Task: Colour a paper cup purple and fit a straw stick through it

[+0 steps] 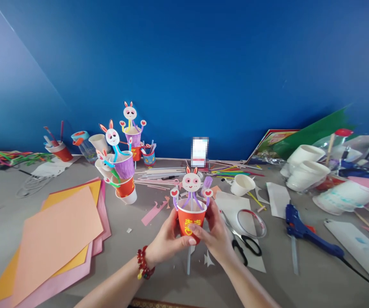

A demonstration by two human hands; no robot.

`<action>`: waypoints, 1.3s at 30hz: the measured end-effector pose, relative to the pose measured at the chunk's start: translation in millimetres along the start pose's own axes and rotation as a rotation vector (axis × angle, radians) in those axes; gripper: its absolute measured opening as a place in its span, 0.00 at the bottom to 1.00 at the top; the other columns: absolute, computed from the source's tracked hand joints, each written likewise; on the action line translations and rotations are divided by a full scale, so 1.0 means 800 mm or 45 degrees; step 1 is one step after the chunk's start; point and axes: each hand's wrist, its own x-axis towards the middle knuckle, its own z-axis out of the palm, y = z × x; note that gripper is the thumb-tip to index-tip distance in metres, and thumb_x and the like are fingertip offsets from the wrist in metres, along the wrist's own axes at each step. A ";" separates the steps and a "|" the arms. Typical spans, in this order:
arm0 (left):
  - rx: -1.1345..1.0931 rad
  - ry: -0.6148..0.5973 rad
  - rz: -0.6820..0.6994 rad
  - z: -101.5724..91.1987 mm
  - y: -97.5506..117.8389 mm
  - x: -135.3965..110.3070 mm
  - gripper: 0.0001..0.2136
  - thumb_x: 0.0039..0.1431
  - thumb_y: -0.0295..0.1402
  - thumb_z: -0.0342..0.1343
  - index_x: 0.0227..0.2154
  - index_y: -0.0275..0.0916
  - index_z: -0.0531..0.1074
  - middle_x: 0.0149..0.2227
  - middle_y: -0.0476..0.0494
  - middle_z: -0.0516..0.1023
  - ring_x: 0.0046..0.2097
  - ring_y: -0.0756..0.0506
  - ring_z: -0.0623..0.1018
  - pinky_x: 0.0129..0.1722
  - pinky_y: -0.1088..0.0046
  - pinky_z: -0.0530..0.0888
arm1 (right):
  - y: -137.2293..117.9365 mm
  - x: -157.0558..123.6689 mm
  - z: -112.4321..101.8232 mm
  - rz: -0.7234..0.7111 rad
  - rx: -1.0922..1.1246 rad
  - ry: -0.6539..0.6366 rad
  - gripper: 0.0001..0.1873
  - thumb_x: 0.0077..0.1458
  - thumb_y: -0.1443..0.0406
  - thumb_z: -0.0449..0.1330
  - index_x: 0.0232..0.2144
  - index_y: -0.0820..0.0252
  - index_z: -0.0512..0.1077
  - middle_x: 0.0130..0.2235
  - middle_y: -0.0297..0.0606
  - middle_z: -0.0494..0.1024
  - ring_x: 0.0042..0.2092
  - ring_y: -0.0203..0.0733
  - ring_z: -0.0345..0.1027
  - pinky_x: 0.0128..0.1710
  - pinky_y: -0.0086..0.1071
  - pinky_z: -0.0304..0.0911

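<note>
Both my hands hold a red paper cup (191,219) above the grey table (159,256). A paper bunny head (191,181) on a white stick rises out of the cup, with purple pipe-cleaner arms ending in heart hands. The stick pokes out below the cup. My left hand (167,240), with a red bead bracelet on the wrist, wraps the cup's left side. My right hand (215,236) grips its right side, thumb across the front.
Finished bunny cups (122,169) stand stacked at the back left. Orange and pink paper sheets (56,239) lie at the left. Scissors (245,244), a tape roll (251,222), a blue glue gun (303,233) and white cups (306,167) sit at the right.
</note>
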 end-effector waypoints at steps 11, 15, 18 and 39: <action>0.101 0.512 0.189 -0.015 0.016 0.001 0.24 0.54 0.36 0.66 0.53 0.43 0.68 0.49 0.41 0.76 0.48 0.44 0.76 0.47 0.69 0.75 | -0.003 0.000 0.004 0.141 0.017 -0.332 0.31 0.54 0.52 0.65 0.57 0.54 0.64 0.49 0.46 0.75 0.45 0.46 0.72 0.39 0.36 0.70; 0.146 0.575 0.186 -0.021 0.017 0.000 0.24 0.55 0.37 0.65 0.54 0.43 0.67 0.48 0.42 0.76 0.46 0.45 0.75 0.45 0.71 0.74 | 0.002 -0.005 0.018 0.300 -0.165 -0.536 0.13 0.54 0.56 0.65 0.35 0.59 0.74 0.31 0.37 0.78 0.32 0.40 0.70 0.30 0.30 0.62; 0.156 0.534 0.166 -0.019 0.015 -0.002 0.23 0.55 0.37 0.65 0.53 0.43 0.67 0.47 0.43 0.76 0.45 0.45 0.75 0.45 0.71 0.74 | 0.005 -0.009 0.026 0.353 -0.175 -0.511 0.11 0.54 0.58 0.63 0.28 0.60 0.73 0.25 0.32 0.74 0.27 0.35 0.65 0.26 0.28 0.56; 0.156 0.529 0.132 -0.016 0.018 -0.002 0.21 0.54 0.38 0.65 0.50 0.42 0.68 0.44 0.44 0.77 0.42 0.45 0.75 0.42 0.72 0.74 | 0.009 -0.013 0.029 0.366 -0.178 -0.484 0.08 0.55 0.60 0.62 0.27 0.58 0.75 0.27 0.33 0.78 0.27 0.38 0.68 0.27 0.29 0.58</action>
